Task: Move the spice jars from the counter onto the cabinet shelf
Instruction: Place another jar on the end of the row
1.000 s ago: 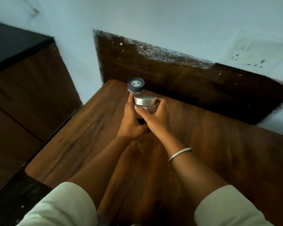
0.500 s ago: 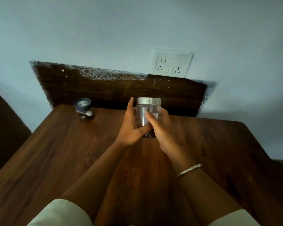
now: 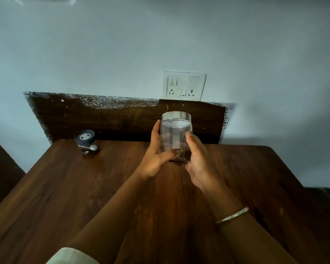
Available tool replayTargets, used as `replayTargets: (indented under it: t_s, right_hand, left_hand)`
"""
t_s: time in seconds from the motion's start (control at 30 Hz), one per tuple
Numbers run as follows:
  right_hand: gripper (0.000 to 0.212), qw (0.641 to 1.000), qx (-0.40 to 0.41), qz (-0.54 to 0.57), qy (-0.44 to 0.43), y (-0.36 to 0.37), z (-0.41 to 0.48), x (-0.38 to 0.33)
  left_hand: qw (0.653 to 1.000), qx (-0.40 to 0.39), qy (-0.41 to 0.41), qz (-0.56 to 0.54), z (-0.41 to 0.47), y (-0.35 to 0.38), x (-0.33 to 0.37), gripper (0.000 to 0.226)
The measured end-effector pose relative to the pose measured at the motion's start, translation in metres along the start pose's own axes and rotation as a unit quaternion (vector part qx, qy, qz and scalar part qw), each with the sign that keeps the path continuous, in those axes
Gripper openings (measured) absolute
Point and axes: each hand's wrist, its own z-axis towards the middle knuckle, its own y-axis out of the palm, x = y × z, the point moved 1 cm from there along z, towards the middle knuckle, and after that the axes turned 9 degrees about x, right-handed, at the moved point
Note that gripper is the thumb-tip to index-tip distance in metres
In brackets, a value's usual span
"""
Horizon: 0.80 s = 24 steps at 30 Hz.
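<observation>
With the left hand (image 3: 154, 159) and right hand (image 3: 200, 165) both gripping the steel-lidded clear jar (image 3: 175, 135), it is now well apart from the dark-capped jar (image 3: 85, 142) beyond the left fingers, so transfer appears begun.

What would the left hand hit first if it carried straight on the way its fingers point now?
Probably the dark wooden back panel behind the counter: the left hand, gripping the clear jar on its left side, points forward and up past it. Depth is unclear.

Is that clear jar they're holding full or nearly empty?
Nearly empty: through the clear jar only a thin dark layer shows at its bottom.
</observation>
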Motion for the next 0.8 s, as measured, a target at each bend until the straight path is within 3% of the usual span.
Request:
replayTargets:
  t_s: [0.1, 0.27, 0.47, 0.63, 0.73, 0.8]
  right_hand:
    - [0.039, 0.998, 0.046, -0.039, -0.008, -0.008, -0.001, -0.005]
    - [0.076, 0.996, 0.061, -0.052, -0.038, -0.009, -0.008, -0.012]
    - [0.052, 0.998, -0.055, -0.004, -0.025, -0.015, -0.015, -0.011]
    - [0.042, 0.995, -0.053, -0.04, -0.068, -0.021, -0.02, -0.014]
    - [0.052, 0.99, -0.084, -0.077, -0.08, -0.026, -0.025, -0.02]
    - [0.069, 0.987, -0.097, -0.11, -0.068, -0.031, -0.028, -0.023]
  left_hand:
    - [1.0, -0.013, -0.004, 0.009, 0.0, 0.002, 0.0, 0.091]
    - [0.999, -0.036, 0.013, 0.008, -0.003, 0.005, 0.006, 0.101]
    - [0.999, -0.05, -0.001, -0.021, -0.012, 0.003, 0.014, 0.107]
    - [0.994, -0.104, -0.021, 0.029, -0.013, -0.005, 0.018, 0.107]
    - [0.988, -0.132, -0.027, 0.073, -0.014, -0.007, 0.024, 0.121]
    - [0.988, -0.129, -0.025, 0.081, -0.015, -0.007, 0.027, 0.121]
